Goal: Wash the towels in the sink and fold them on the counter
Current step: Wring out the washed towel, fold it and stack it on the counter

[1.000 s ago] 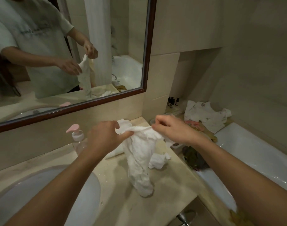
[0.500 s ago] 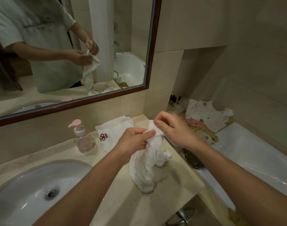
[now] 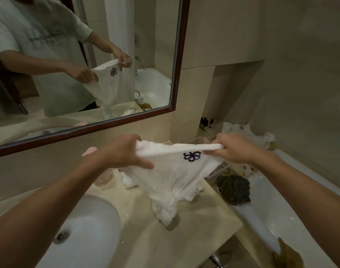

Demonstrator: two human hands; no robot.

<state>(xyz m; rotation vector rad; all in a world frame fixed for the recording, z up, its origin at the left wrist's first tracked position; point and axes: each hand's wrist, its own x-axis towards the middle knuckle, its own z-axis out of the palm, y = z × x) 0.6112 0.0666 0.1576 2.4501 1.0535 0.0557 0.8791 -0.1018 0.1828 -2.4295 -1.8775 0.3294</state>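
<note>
white towel (image 3: pixel 171 176), dark navy flower emblem at its 1 o'clock corner | white sink basin (image 3: pixel 91 225) | beige marble counter (image 3: pixel 194 238) | dark reddish-brown mirror frame (image 3: pixel 181 55) | pink pump top (image 3: pixel 90 151) | dark green-grey cloth (image 3: pixel 234 188)

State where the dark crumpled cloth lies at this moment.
In the head view, the dark crumpled cloth lies right of the counter, on the bathtub edge.
</note>
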